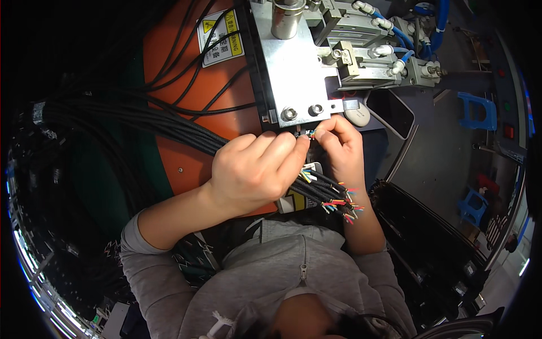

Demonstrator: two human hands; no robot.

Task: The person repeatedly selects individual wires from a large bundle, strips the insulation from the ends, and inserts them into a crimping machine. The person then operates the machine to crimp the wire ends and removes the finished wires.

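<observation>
Both hands meet at the near edge of a metal machine block (293,68). My left hand (257,166) is closed, thumb and forefinger pinching the end of a cable with small coloured wires (307,135). From the other side, my right hand (340,144) pinches those same thin wires between thumb and forefinger. Under my left hand runs a bundle of black braided cables (186,131). Its stripped ends, with red, yellow, blue and white wires (343,204), stick out below my right hand. My fingers partly hide the exact spot where the wires meet the machine.
Pneumatic cylinders with blue hoses (372,62) stand at the back right. A phone (390,114) and a rounded white object (357,116) lie right of the block. An orange panel (186,164) with a warning label (221,38) is at left. Blue stools (477,111) stand farther right.
</observation>
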